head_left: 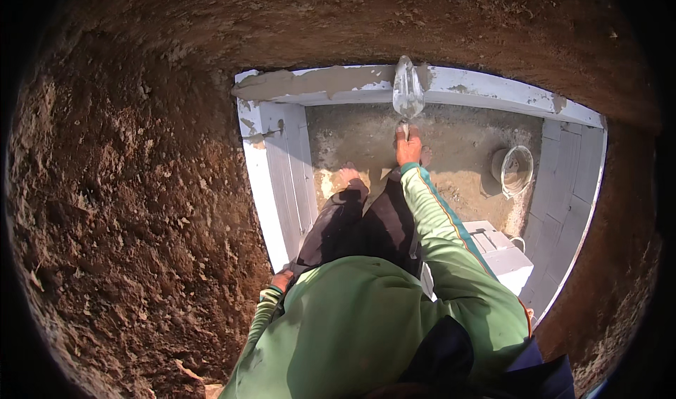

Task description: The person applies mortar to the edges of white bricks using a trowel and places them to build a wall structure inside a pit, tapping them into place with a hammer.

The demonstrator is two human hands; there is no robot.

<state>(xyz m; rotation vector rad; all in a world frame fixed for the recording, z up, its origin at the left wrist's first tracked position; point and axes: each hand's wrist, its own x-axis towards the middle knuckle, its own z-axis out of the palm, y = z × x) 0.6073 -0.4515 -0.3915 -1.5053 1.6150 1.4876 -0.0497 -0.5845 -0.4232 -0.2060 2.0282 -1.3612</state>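
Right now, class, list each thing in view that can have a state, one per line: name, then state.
Trowel: held, blade over the far wall
Right hand: closed around the trowel's handle
Left hand: lowered, grip unclear
Far wall: top mortar-coated at left, mostly bare at right
Bucket: open-topped, contents unclear

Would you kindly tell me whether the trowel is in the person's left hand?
No, the right hand grips the trowel by its handle, while the left hand is by the left wall.
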